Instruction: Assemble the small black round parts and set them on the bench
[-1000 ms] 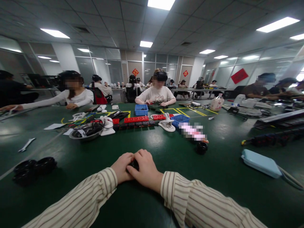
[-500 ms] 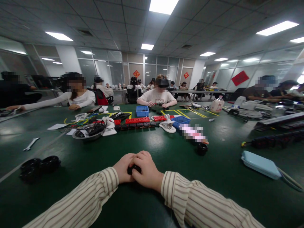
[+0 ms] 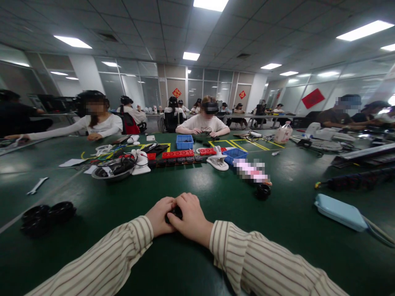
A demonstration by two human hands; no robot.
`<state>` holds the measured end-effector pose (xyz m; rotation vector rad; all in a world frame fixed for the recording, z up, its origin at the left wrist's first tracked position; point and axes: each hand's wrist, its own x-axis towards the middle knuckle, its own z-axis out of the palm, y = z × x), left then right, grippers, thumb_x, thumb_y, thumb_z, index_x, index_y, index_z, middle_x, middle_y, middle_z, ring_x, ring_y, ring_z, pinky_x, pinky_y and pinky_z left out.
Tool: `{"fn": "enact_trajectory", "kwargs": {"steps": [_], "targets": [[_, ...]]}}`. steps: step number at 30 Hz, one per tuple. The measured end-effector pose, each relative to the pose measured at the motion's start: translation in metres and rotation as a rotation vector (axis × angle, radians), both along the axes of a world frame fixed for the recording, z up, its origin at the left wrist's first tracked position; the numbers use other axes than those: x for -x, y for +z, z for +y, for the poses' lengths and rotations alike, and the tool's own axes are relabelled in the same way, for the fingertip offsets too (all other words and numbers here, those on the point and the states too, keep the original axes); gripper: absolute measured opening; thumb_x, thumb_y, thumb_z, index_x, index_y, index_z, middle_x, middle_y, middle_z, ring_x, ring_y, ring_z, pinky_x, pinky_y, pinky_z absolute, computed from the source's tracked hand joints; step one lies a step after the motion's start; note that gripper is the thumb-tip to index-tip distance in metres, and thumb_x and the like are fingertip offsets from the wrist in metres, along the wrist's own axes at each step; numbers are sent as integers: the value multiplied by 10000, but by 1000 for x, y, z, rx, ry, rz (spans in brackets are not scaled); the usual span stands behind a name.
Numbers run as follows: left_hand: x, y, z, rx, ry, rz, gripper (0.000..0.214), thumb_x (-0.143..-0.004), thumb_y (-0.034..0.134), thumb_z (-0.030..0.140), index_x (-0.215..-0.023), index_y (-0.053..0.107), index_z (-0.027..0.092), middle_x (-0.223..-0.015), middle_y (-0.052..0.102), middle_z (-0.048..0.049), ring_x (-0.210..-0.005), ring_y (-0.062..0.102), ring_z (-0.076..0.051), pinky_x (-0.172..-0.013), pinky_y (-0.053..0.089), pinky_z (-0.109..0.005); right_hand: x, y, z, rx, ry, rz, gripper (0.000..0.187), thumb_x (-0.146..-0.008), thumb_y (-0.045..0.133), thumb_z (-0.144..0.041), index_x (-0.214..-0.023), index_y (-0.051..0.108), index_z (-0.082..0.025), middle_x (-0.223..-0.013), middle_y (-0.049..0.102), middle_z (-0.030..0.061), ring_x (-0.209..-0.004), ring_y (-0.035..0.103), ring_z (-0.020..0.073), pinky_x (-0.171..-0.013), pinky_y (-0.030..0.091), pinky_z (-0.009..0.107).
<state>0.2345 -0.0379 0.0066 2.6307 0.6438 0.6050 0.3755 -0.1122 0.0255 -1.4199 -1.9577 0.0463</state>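
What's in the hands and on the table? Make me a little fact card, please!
Left hand: around a black object, mostly hidden
Right hand: around that same object
On the left: black round parts, wrench
On the right: light-blue case
Farther ahead: metal bowl, blue bins
Table: green

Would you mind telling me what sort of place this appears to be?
Probably a shared workshop or assembly room, though I cannot be certain: several people sit around a large green table that bears a wrench and blue bins.
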Motion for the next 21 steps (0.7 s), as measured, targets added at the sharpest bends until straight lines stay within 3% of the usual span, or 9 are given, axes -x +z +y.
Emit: {"fn": "enact_trajectory", "kwargs": {"steps": [4,9,16,21], "targets": [[1,1,0,56,-29,-22,305,-572,624,211,-869,573,164,-956,558,-54,-929,524,-235,-861,447,-356,-1,2,-1,-34,110,33,83,-676,570,-166,-744,523,-177,-791,529,7,-825,442,168,-786,318,315],[1,4,-2,35,-34,-9,282,-574,612,233,-840,556,158,-975,567,-67,-944,530,-249,-886,430,-382,-1,5,-5,-55,215,44,144,-637,506,-91,-743,524,-187,-774,548,-3,-833,454,170,-842,305,332],[-1,2,-6,-77,121,112,625,-538,672,377,-1093,490,157,-1073,575,-97,-1044,511,-309,-1024,230,-548,1,3,-4,-21,13,73,267,-706,613,-333,-883,508,-163,-899,505,48,-864,433,193,-803,340,343],[-2,1,-4,-83,131,111,458,-559,634,302,-982,536,155,-993,586,-88,-980,533,-270,-1014,272,-498,1,-2,0,11,-27,36,227,-702,628,-308,-836,511,-165,-862,501,37,-835,431,183,-768,348,325]]}}
